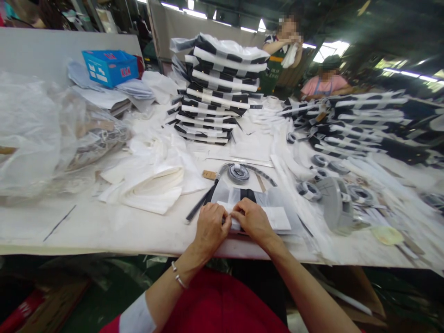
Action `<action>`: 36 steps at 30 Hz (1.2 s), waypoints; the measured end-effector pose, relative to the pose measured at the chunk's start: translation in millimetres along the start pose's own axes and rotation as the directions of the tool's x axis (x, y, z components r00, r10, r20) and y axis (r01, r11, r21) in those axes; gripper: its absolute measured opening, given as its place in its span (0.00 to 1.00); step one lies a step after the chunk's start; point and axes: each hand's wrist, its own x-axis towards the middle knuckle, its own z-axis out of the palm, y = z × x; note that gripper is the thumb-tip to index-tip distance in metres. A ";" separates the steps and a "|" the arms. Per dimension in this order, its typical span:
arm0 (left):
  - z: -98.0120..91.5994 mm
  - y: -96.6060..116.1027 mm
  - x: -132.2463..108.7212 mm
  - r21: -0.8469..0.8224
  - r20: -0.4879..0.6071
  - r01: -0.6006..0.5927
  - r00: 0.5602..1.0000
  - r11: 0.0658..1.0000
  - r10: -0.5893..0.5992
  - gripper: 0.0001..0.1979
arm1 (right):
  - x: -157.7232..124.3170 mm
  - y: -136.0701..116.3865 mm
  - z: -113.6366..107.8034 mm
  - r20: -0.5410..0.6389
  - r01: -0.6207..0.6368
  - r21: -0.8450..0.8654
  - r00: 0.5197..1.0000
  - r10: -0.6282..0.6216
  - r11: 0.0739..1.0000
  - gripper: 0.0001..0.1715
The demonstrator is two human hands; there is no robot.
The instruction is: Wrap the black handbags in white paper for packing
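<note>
My left hand point(211, 227) and my right hand point(252, 219) meet at the table's near edge, fingers curled and pinching a folded white fabric piece point(277, 218) with a black strip point(248, 194) in it. The fingertips of both hands touch each other over the fabric's near edge. A grey tape roll point(238, 174) lies just beyond the piece, and a dark strap point(201, 203) runs diagonally from it toward my left hand.
A tall stack of black-and-white striped pieces point(218, 88) stands at centre back, another stack point(354, 120) at right. White cloth point(152, 185) lies left, plastic bags point(38, 134) far left, a blue box point(110, 67) behind. Tape rolls point(329, 185) lie right. Two people work across the table.
</note>
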 end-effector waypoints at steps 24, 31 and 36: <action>-3.3 19.5 -41.3 0.326 0.057 -0.382 0.921 0.865 0.385 0.19 | 13.1 5.2 -0.6 -0.021 -0.014 0.051 1.000 0.015 0.999 0.07; -4.7 19.7 -37.2 0.353 0.069 -0.398 0.914 0.847 0.401 0.20 | 9.1 -5.1 -9.0 -0.073 -0.013 0.136 0.997 0.023 0.991 0.07; -7.2 14.9 -36.9 0.342 0.049 -0.431 0.895 0.835 0.443 0.21 | -12.5 29.9 -72.3 -0.153 -0.053 0.654 0.968 0.200 0.755 0.11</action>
